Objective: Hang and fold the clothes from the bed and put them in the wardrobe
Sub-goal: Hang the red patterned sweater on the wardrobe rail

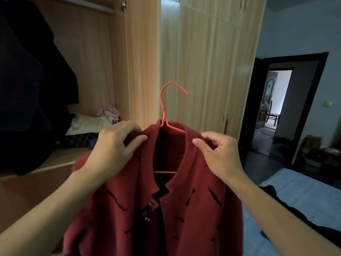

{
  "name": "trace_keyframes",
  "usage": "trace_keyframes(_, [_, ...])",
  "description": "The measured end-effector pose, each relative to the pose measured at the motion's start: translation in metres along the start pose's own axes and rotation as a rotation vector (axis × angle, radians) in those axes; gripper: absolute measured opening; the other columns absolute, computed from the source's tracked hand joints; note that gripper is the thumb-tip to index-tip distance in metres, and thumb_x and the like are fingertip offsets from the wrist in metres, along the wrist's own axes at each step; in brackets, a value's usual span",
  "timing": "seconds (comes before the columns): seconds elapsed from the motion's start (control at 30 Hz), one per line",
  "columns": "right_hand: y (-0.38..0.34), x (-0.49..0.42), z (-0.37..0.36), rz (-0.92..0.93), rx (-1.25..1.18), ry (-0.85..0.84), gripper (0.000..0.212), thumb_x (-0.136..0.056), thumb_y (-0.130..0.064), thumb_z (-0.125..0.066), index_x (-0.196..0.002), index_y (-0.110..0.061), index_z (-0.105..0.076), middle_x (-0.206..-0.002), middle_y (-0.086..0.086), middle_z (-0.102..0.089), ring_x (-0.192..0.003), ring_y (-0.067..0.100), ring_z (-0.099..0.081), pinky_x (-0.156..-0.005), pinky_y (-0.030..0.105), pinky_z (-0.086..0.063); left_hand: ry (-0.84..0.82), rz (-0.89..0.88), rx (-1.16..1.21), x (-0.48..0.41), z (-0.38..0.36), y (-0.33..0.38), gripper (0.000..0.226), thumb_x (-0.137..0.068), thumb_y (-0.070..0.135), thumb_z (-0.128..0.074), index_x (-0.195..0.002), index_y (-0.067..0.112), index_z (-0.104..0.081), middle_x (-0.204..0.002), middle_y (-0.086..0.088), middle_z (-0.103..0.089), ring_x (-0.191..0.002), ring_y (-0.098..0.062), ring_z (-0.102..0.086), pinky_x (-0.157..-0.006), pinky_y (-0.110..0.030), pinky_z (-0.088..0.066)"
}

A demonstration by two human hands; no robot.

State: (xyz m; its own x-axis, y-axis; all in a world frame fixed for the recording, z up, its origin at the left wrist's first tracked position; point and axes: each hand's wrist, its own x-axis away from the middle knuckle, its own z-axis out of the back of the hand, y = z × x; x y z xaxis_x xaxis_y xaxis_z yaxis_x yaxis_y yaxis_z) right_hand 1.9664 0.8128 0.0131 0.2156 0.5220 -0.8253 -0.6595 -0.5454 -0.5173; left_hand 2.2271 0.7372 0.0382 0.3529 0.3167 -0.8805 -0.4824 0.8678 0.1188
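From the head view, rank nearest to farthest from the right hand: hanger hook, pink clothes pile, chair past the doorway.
1. Hanger hook, just up-left of the right hand.
2. Pink clothes pile, left, inside the open wardrobe.
3. Chair, far right, beyond the doorway.

The scene is dimly lit; daylight is admitted through the far doorway (pixel 278 100). The wardrobe (pixel 92 61) interior is lost in deep shadow at left. Straight lines are bowed by wide-angle distortion near the edges.
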Motion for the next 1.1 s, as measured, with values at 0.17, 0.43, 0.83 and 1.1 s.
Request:
trace_keyframes(0.17, [-0.007,-0.006,-0.023,0.039,0.037,-0.009,0.008,-0.084,-0.024,-0.077,-0.084,-0.016,-0.076,-0.073,-0.007,-0.073,-0.065,0.021,-0.067,-0.063,0.038,-0.052,0.03,-0.081,-0.009,0.008,0.021,-0.022,0.015,-0.089,0.013,-0.065,-0.101,0.005,-0.07,-0.092,-0.003,-0.066,-0.085,-0.02,-0.064,-0.078,-0.037,-0.051])
trace_keyframes(0.43, [-0.024,-0.021,-0.069,0.213,0.04,-0.066,0.015,-0.087,-0.018,-0.075,-0.086,-0.004,-0.074,-0.071,0.006,-0.066,-0.065,0.026,-0.062,-0.062,0.041,-0.048,0.173,-0.081,-0.064,0.029,0.049,-0.048,0.012,-0.09,0.005,-0.064,-0.099,0.002,-0.071,-0.088,-0.005,-0.062,-0.078,-0.017,-0.06,-0.074,-0.027,-0.05])
trace_keyframes(0.83, [0.014,-0.038,-0.144,0.216,-0.011,-0.136,0.017,-0.086,-0.025,-0.075,-0.089,-0.008,-0.076,-0.076,0.0,-0.071,-0.069,0.02,-0.066,-0.06,0.038,-0.049,0.149,0.046,-0.141,0.053,0.032,-0.111,0.014,-0.092,0.009,-0.062,-0.101,0.003,-0.07,-0.09,-0.002,-0.062,-0.079,-0.016,-0.061,-0.074,-0.025,-0.049])
trace_keyframes(1.1, [0.07,-0.079,-0.214,0.136,-0.193,-0.166,0.006,-0.084,-0.025,-0.078,-0.087,-0.02,-0.076,-0.077,-0.013,-0.071,-0.071,0.008,-0.067,-0.061,0.033,-0.051,0.062,0.058,-0.31,0.031,0.016,-0.163,0.018,-0.094,0.012,-0.059,-0.105,0.003,-0.069,-0.093,-0.001,-0.06,-0.08,-0.016,-0.061,-0.072,-0.031,-0.052])
